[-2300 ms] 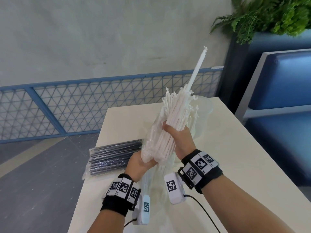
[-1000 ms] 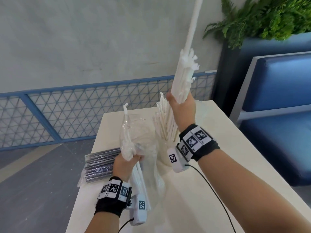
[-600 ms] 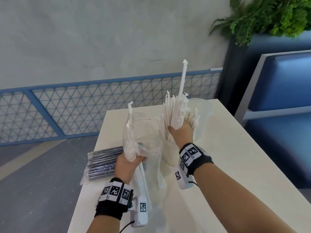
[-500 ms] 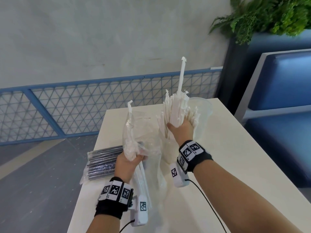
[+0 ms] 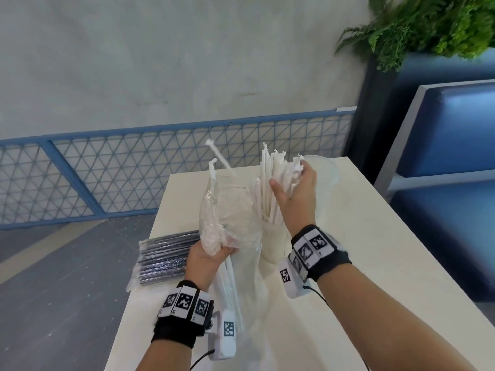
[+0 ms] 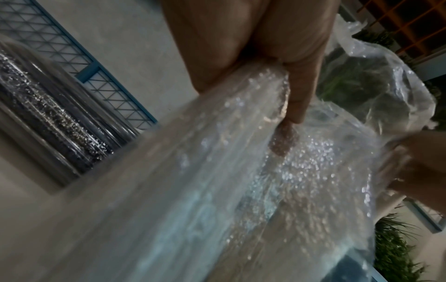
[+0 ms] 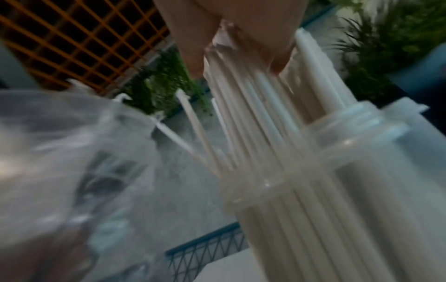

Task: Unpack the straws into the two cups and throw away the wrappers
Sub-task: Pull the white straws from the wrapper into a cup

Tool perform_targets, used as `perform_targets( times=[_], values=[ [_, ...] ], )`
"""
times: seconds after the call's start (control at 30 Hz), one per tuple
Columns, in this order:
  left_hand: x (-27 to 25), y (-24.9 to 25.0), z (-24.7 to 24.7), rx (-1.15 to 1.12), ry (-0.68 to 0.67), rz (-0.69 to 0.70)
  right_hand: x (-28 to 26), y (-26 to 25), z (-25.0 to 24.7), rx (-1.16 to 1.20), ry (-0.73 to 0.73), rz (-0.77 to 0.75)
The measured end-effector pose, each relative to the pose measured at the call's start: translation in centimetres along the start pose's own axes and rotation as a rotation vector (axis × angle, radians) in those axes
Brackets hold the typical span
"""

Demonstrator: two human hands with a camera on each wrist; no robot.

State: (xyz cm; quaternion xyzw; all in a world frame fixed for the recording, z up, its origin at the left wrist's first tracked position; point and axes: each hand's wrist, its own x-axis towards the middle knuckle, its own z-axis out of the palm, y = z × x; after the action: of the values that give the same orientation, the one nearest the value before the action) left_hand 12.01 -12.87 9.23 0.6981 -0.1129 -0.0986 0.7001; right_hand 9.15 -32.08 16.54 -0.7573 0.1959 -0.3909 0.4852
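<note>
White paper-wrapped straws (image 5: 267, 194) stand fanned out in a clear cup (image 5: 273, 245) on the table. My right hand (image 5: 289, 180) is over their upper ends, thumb spread, fingers loosely touching the tips; the right wrist view shows the straws (image 7: 253, 114) running between thumb and fingers down into the cup (image 7: 362, 152). My left hand (image 5: 206, 257) grips the crumpled clear plastic wrapper (image 5: 227, 215), upright left of the cup, with a few white straws left inside. The wrapper (image 6: 241, 171) fills the left wrist view. A second clear cup (image 5: 328, 172) stands behind my right hand.
A sealed pack of black straws (image 5: 166, 253) lies at the left edge of the cream table (image 5: 375, 263). A blue mesh railing runs behind the table, and a blue bench and a plant are to the right.
My right hand lifted a bundle of white straws from the wrapper, lowered it into the cup and loosened its grip. One tall straw has tipped to the left. My left hand kept hold of the wrapper.
</note>
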Motion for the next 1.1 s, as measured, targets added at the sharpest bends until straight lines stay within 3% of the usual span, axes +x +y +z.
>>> perform_targets(
  times=[0.1,0.2,0.37,0.5,0.7,0.8,0.9,0.97,1.1],
  values=[
    [-0.1,0.1,0.1,-0.020,-0.002,0.004,-2.7,-1.5,-0.6,-0.047,0.204,-0.389],
    [-0.3,0.2,0.2,-0.004,0.000,-0.005,-4.4,-1.6,-0.2,-0.122,0.099,-0.540],
    [-0.8,0.6,0.4,-0.019,-0.013,-0.013,-2.8,-2.3,0.7,-0.132,-0.087,-0.435],
    [-1.0,0.7,0.2,-0.016,-0.023,-0.011,-0.7,-4.1,1.5,-0.325,-0.174,-0.554],
    [-1.0,0.5,-1.3,-0.009,0.066,-0.013,-0.4,-1.5,1.3,-0.489,-0.278,-0.411],
    [-1.0,0.8,-1.4,-0.012,0.073,-0.010,-0.7,-0.8,1.4,-0.506,-0.154,-0.493],
    [-0.8,0.9,-1.9,-0.035,0.097,-0.010,-2.1,-1.1,1.3,-0.276,-0.047,-0.600],
    [-0.7,0.8,-2.4,-0.038,0.111,-0.003,-3.7,-0.7,1.6,-0.150,-0.158,-0.560],
    [-0.6,0.5,-3.2,-0.018,0.168,-0.032,-6.2,2.4,3.4,-0.218,-0.468,-0.238]
  ],
)
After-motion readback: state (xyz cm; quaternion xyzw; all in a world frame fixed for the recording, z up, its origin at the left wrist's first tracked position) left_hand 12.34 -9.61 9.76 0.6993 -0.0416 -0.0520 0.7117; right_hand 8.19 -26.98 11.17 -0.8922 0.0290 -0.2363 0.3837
